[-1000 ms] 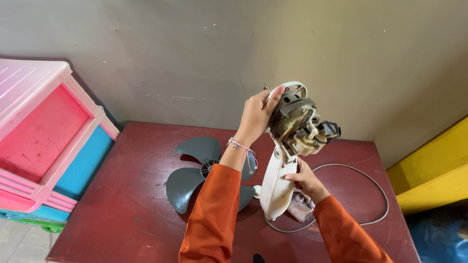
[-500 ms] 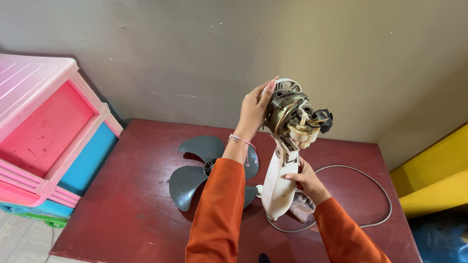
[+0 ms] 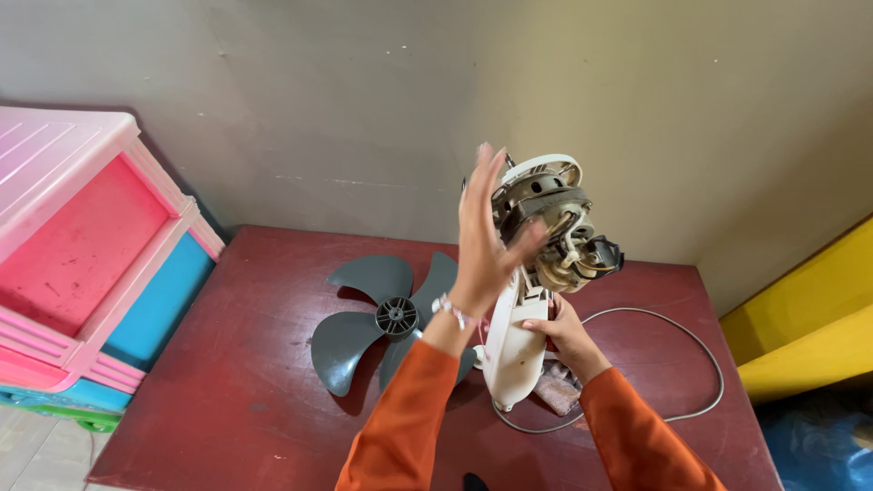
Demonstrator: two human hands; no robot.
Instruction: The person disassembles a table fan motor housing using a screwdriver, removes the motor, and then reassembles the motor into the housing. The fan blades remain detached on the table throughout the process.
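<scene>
Dark red surface (image 3: 255, 400): grey fan blade (image 3: 382, 323) at 9 o'clock. Right hand (image 3: 556, 335) clasping white fan stand (image 3: 515, 350); left hand (image 3: 486, 238) spread flat against exposed motor (image 3: 550, 223), gripping nothing.

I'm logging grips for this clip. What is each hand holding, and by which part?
The right hand grips the fan body by its white neck, below the exposed motor. The left hand is open against the motor's side, gripping nothing.

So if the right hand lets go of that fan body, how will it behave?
Probably top-heavy: the bare motor sits high above the slim cream stand, so it may tip. Likely stiff and fairly heavy. The trailing cord could drag.
</scene>
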